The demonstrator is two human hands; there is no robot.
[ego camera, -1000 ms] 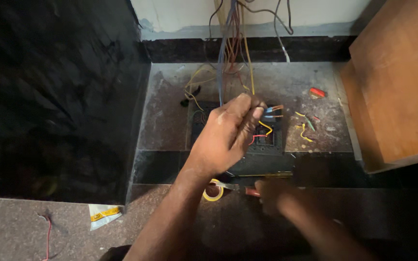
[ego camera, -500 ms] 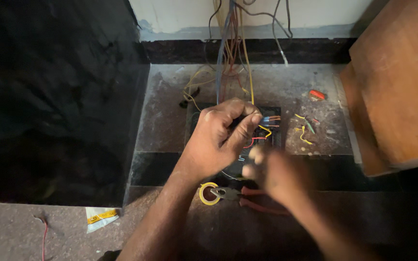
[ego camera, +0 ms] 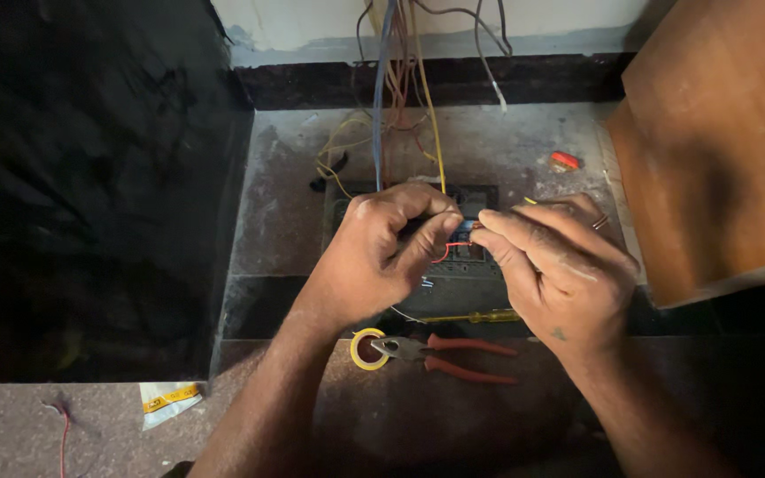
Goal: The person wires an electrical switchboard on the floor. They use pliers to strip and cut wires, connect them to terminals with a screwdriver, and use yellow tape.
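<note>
Our hands meet over the switch box (ego camera: 475,265).
Left hand (ego camera: 374,261) and right hand (ego camera: 560,265) both have fingers pinched closed on the red wire (ego camera: 453,247).

Both forearms bare, no sleeves in view. Left hand (ego camera: 374,261): no glove, no ring visible. Right hand (ego camera: 560,270): no glove; small dark mark near wrist; dusty smears on knuckles.

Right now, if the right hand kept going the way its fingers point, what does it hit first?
The right hand points left along the red wire, so it would likely meet the left hand fingertips first; depth is unclear.
</note>
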